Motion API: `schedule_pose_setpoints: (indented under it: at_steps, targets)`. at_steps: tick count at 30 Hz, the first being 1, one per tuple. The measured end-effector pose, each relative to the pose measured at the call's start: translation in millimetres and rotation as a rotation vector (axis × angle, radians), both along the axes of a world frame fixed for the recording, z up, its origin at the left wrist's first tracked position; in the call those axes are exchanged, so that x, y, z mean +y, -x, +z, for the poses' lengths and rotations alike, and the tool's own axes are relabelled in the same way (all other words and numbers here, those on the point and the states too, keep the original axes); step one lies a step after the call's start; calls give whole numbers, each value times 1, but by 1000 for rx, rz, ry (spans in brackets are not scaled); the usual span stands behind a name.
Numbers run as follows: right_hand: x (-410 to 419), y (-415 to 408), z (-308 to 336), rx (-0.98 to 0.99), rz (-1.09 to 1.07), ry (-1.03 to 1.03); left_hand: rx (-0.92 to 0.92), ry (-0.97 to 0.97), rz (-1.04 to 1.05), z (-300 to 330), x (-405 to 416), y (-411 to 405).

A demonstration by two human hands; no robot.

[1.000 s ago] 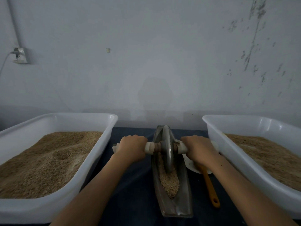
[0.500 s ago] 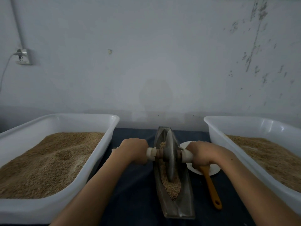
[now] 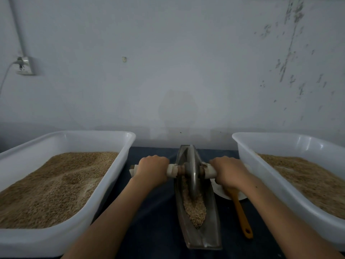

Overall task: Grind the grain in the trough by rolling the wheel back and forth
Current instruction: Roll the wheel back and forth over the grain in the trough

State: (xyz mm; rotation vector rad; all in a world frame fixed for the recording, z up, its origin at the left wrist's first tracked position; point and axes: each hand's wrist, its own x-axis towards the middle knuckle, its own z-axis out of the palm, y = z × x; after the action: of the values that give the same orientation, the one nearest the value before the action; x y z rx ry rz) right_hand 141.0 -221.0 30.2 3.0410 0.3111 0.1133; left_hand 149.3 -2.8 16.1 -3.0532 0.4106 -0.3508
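grain [image 3: 194, 208] lies in the one trough [image 3: 212, 217] at 6 o'clock on the bench [image 3: 155, 212], where two hands, left [image 3: 152, 170] and right [image 3: 228, 171], clamp the axle of one wheel [image 3: 193, 174], which may tilt and spill grain between two tubs.

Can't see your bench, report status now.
Left hand and right hand gripping the handles. Wheel upright in the trough, grain under it. Nothing blocking.

A metal wheel [image 3: 193, 172] stands upright in a long narrow trough [image 3: 212, 217], amid tan grain [image 3: 195, 210].
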Motion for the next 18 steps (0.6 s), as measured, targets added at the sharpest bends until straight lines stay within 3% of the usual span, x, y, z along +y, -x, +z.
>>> schedule_pose_setpoints:
  at_steps: [5, 8, 12, 18]
  targets:
    - [-3, 6, 14, 316, -31, -9, 283, -25, -6, 12, 1, 2]
    - [-3, 7, 14, 354, -35, -30, 290, -42, 2, 12, -1, 2]
    - [0, 7, 12, 247, -25, -15, 188, -23, -5, 6, 1, 0]
    - [5, 7, 2, -110, 29, 18, -12, 49, 1, -6, 4, -3]
